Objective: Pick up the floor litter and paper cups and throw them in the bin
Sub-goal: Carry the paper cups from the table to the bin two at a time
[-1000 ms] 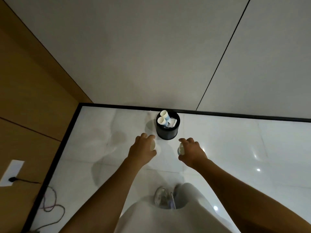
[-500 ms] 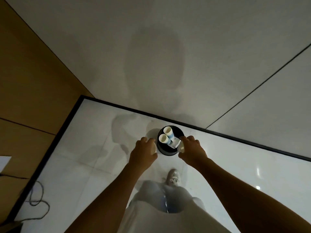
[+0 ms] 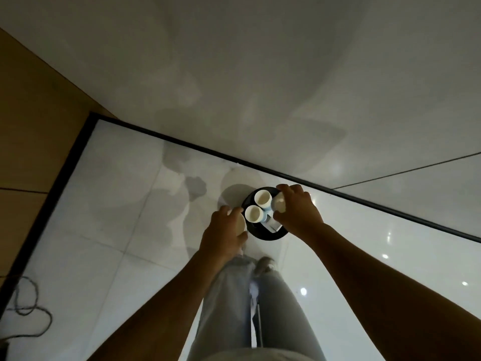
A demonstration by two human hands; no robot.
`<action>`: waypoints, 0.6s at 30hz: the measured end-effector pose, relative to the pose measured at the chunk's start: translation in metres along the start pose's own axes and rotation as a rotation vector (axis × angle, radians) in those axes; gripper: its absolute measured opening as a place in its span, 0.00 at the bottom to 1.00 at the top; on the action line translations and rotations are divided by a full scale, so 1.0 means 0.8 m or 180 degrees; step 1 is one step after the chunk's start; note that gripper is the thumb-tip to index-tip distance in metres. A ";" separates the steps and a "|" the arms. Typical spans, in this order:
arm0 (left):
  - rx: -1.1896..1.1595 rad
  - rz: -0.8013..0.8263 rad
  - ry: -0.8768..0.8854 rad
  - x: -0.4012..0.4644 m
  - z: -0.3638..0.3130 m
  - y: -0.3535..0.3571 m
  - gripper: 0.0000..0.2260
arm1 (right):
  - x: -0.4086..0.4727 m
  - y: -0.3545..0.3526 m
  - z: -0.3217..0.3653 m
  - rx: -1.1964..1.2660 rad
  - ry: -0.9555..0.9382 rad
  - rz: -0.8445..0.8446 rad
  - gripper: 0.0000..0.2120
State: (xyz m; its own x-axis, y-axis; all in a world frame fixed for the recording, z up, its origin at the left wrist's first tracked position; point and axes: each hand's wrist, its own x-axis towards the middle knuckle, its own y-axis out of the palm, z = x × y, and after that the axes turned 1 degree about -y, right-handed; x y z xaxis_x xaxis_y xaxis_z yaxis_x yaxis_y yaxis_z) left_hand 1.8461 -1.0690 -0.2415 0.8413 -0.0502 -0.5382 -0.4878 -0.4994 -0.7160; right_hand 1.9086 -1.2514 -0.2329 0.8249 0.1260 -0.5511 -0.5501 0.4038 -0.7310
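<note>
The person stands over a small black bin (image 3: 268, 234) on the glossy white floor (image 3: 125, 230), close to the wall. The left hand (image 3: 225, 234) is curled round a white paper cup (image 3: 240, 225) just beside the bin's rim. The right hand (image 3: 298, 213) grips a second paper cup (image 3: 278, 203) directly over the bin's mouth. Two more white cups (image 3: 263, 198) already stand upright inside, mouths up, next to a scrap of folded paper (image 3: 272, 226).

Such cups are likely very light, thin-walled and easy to crush, so a loose grip round the side wall suffices, and they should drop straight down once let go. Blue marking shows low on the binned cups, but no brand, label or writing can be read.
</note>
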 end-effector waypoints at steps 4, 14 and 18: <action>-0.0221 0.0044 -0.0098 0.061 0.033 0.059 0.25 | 0.080 0.047 -0.029 -0.0018 -0.0056 0.0116 0.33; -0.0407 -0.0131 -0.0101 0.189 0.099 0.206 0.27 | 0.240 0.155 -0.094 -0.0190 -0.0487 0.0529 0.34; -0.0521 -0.0108 -0.0053 0.219 0.112 0.249 0.28 | 0.277 0.187 -0.112 -0.0385 -0.0574 0.0782 0.35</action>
State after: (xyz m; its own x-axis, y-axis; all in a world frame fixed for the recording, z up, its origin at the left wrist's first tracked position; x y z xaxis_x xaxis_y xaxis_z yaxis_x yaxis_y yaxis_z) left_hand 1.8757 -1.0995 -0.5185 0.8520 -0.0172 -0.5232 -0.4136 -0.6348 -0.6527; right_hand 1.9978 -1.2441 -0.5002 0.6695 0.3690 -0.6447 -0.7380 0.2322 -0.6336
